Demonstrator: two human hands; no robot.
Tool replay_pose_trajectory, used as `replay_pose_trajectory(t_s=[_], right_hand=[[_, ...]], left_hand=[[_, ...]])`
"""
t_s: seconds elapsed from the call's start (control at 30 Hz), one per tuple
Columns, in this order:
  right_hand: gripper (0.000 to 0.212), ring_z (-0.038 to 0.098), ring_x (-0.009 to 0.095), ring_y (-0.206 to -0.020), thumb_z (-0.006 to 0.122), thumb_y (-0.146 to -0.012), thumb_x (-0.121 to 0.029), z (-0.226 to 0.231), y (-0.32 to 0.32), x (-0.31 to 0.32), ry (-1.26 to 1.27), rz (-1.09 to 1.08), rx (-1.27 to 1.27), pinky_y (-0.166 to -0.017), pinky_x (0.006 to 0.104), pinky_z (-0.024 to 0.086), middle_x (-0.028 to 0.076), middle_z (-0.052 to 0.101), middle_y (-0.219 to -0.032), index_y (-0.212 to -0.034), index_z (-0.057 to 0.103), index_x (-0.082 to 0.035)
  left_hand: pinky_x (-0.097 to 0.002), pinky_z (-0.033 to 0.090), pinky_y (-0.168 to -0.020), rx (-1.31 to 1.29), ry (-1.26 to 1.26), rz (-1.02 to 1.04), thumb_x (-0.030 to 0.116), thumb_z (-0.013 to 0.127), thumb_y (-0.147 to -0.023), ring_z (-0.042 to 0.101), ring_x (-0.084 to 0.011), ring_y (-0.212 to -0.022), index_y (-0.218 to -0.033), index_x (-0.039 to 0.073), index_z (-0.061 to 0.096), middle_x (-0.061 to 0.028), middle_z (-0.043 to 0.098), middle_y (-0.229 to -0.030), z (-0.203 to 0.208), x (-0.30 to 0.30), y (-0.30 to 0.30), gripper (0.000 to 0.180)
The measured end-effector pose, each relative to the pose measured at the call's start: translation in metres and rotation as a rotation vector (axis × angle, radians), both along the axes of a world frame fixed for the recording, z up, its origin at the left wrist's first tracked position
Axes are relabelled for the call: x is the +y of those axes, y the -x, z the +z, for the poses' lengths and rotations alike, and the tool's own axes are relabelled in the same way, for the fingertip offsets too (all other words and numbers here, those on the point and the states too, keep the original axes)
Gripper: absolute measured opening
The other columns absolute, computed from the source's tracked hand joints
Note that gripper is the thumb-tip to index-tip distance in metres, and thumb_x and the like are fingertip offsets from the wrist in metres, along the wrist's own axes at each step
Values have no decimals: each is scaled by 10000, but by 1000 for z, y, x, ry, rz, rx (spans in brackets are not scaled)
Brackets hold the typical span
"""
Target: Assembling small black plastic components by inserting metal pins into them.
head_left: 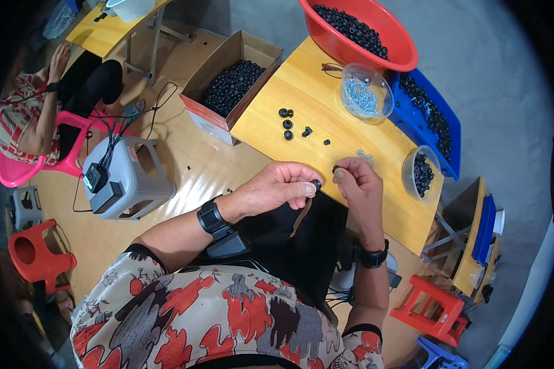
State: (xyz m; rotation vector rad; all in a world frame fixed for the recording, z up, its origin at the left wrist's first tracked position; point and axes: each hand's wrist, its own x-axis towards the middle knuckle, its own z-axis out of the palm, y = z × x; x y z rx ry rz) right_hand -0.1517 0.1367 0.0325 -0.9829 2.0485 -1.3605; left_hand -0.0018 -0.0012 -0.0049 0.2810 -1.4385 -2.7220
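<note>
My left hand [283, 184] pinches a small black round part [316, 182] between thumb and fingertips at the near edge of the yellow wooden table [326, 104]. My right hand [358, 184] is right beside it, fingers curled, pinching another small black piece [336, 168]. Both hands almost touch. Several loose black parts [287, 123] lie on the table farther out. A little heap of small silver screws [367, 157] lies just beyond my right hand.
A red basin of black parts [357, 31], a clear bowl of silver screws [365, 94], a blue tray [431, 117] and a clear cup of black parts [421, 173] stand on the table. A cardboard box of black parts [231, 83] sits left. Another person [37, 111] sits far left.
</note>
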Motion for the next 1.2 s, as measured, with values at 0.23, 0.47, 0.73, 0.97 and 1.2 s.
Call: replay_pose_trajectory(t_s=[0.23,0.47,0.73,0.97,1.2], right_hand=[[145,528,62,-804,604,-889,-68,-6,-26,7,196,33,-482,-734,207,437,-8,592,-892,-1018,582,-5],[130,504,50,-771,584,-907,-69,-14,-34,8,219,20,-430,-696,196,423,-7,578,-895,-1023,569,-11],[137,423,30,-671,550,-933,-108,-21,-39,11,317,20,-475,-578,175,343,-11,548,-865,-1039,553,-21],[147,521,105,-866,535,-935,-113,-17,-37,13,205,38,-233,-799,241,429,21,570,-915,-1032,546,-3],[129,553,140,-840,526,-918,-88,-7,-30,14,128,66,-99,-775,265,449,56,586,-894,-1005,560,2]], left_hand=[[-172,475,-626,-14,76,8,155,581,-933,543,-26,-683,-1109,18,602,13,612,-851,2,2,0,224],[-179,474,-627,-2,74,8,160,575,-937,543,-31,-692,-1107,17,601,6,619,-864,2,3,0,224],[-181,469,-627,22,62,19,156,566,-940,539,-33,-691,-1109,16,600,6,620,-856,4,5,0,222],[-184,471,-631,9,112,24,149,568,-937,538,-31,-693,-1107,16,598,10,615,-852,7,5,-2,218],[-186,478,-639,13,52,-14,149,576,-933,551,-32,-705,-1111,21,591,12,609,-864,5,4,-2,220]])
